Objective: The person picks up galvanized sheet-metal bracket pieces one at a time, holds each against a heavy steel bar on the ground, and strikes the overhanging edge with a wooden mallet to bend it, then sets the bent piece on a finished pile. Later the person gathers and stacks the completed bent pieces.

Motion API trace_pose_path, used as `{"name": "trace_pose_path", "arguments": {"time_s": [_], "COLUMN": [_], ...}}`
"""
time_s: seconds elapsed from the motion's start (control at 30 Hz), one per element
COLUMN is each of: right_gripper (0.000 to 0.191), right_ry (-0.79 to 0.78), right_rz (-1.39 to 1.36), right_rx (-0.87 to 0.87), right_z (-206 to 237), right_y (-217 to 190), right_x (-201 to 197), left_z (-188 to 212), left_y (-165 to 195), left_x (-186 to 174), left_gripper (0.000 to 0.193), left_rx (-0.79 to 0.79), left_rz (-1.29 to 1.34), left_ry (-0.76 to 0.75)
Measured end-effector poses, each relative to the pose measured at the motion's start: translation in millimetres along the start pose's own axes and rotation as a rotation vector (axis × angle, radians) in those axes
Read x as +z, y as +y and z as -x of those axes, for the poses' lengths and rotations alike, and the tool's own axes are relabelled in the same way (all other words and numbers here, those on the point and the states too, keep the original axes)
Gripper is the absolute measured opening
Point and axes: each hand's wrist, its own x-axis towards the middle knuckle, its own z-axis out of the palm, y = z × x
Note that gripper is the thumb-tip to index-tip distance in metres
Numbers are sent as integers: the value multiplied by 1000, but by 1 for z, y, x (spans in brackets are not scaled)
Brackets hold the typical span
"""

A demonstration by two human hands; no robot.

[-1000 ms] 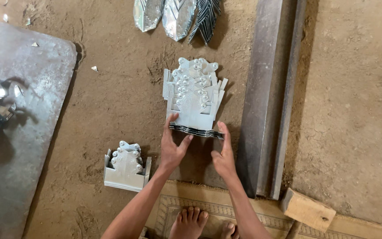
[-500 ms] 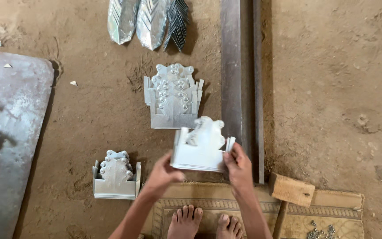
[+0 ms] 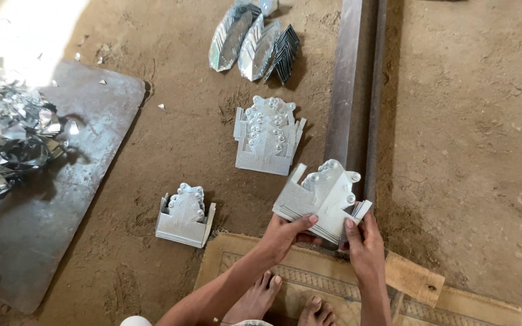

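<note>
While your left hand point(image 3: 285, 232) and right hand point(image 3: 362, 244) clamp the stack of embossed metal pieces point(image 3: 321, 198) by its lower edge, you hold it tilted above the dirt, beside the steel bar point(image 3: 341, 90), apparently to square its layers.

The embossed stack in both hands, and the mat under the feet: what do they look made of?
Embossed stack, held by left hand and right hand: probably thin sheet metal, dull silver, with pressed bumps and layered thin edges. Mat: apparently woven fibre, tan, with a patterned border.
</note>
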Motion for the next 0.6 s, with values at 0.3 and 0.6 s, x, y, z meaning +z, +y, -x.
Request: {"name": "trace_pose_path", "arguments": {"time_s": [0.3,0.6], "right_gripper": [42,65], "right_ry": [405,604], "right_rz": [303,779], "right_rx": [-118,54], "right_z": [84,164], "right_y": [114,207], "right_x": [-102,-96], "left_z": [-71,-104], "left_y": [17,-19], "left_x": [-30,-19], "left_gripper": [41,40], "left_rx": [203,-11], "left_rz": [107,87], "left_ry": [208,24]}}
